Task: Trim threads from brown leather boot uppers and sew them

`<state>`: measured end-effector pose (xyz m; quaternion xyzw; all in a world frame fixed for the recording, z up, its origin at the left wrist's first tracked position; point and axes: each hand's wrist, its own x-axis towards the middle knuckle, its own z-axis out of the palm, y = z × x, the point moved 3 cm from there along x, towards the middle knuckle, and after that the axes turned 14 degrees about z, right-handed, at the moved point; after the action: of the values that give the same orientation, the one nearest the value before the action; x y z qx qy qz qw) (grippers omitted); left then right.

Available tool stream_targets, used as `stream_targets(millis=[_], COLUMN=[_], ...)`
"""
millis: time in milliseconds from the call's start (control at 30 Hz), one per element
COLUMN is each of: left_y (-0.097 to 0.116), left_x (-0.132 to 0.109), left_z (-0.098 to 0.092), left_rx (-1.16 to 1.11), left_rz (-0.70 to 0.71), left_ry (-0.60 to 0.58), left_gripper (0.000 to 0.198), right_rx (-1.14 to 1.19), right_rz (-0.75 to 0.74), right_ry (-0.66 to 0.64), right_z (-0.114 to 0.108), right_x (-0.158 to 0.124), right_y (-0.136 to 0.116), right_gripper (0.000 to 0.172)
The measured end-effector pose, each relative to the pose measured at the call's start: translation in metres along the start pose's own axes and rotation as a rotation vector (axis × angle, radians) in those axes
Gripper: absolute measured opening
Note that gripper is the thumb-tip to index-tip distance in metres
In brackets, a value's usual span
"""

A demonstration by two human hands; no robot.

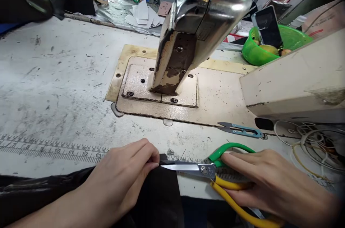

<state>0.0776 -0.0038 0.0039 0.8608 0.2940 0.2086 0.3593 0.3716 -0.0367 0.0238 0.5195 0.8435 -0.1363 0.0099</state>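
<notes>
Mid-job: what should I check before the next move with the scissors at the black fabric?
1. Left hand pinches black fabric at its edge: ok.
2. Right hand grips scissors handles: ok.
3. Blade tip meets the fabric edge: ok.
4. Left fingertips clear of blade tip: not ok, right beside it.
5. Thread snips lie apart, nearer the sewing machine: ok.
6. Fabric layers under the blade: cannot tell.

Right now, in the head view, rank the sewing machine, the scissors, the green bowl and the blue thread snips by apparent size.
1. sewing machine
2-3. scissors and green bowl: unsure, since the scissors lie nearer and the bowl is partly hidden
4. blue thread snips
</notes>
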Motion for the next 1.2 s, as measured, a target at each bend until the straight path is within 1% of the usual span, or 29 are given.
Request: stream_targets(millis=[100, 167, 300, 433, 533, 667, 767, 833, 900, 1033, 1100, 1200], left_y=[0.001, 0.002, 0.004, 0.004, 0.004, 0.004, -0.001, -0.004, -0.006, -0.005, -0.005, -0.005], left_x=[0.002, 0.004, 0.008, 0.008, 0.008, 0.009, 0.009, 0.008, 0.008, 0.008, 0.008, 0.009], left_z=[-0.002, -0.004, -0.007, -0.009, -0.009, -0.01, -0.014, -0.015, -0.016, -0.018, -0.019, -0.023], left_rx=[-0.05, -0.073, -0.103, -0.14, -0.174, -0.176, -0.229, -0.327, -0.415, -0.487, -0.52, -0.609], left_rz=[-0.028, -0.032, -0.032, -0.047, -0.06, -0.062, -0.155, -0.247, -0.294, -0.297, -0.305, -0.3], left_ry=[0.015, 0.017, -0.015, 0.016, 0.019, 0.032, 0.085, 0.113, 0.114, 0.088, 0.083, 0.13], left_gripper=[0.015, 0.015, 0.017, 0.016, 0.014, 0.014, 0.015, 0.02, 0.023, 0.021, 0.023, 0.025], right_rx=[-0.035, -0.044, -0.059, -0.099, -0.1, -0.084, -0.064, -0.016, 0.02, 0.044, 0.027, -0.007], right_rz=[-0.076, -0.104, -0.1, -0.135, -0.114, -0.074, -0.061, -0.041, 0.007, 0.074, 0.063, 0.029], right_ry=[0.029, 0.043, -0.012, -0.057, -0.107, -0.148, -0.158, -0.174, -0.208, -0.269, -0.257, -0.232], right_z=[0.0, -0.003, -0.012, -0.022, -0.024, -0.023, -0.023, -0.025, -0.026, -0.025, -0.024, -0.024], right_x=[0.0, 0.004, 0.02, 0.03, 0.037, 0.044, 0.044, 0.041, 0.039, 0.042, 0.047, 0.052], right_y=[0.002, 0.0, -0.01, -0.017, -0.021, -0.027, -0.027, -0.027, -0.027, -0.036, -0.041, -0.045], right_gripper=[0.027, 0.026, 0.02, 0.021, 0.02, 0.028, 0.03, 0.031, 0.029, 0.023, 0.025, 0.027])
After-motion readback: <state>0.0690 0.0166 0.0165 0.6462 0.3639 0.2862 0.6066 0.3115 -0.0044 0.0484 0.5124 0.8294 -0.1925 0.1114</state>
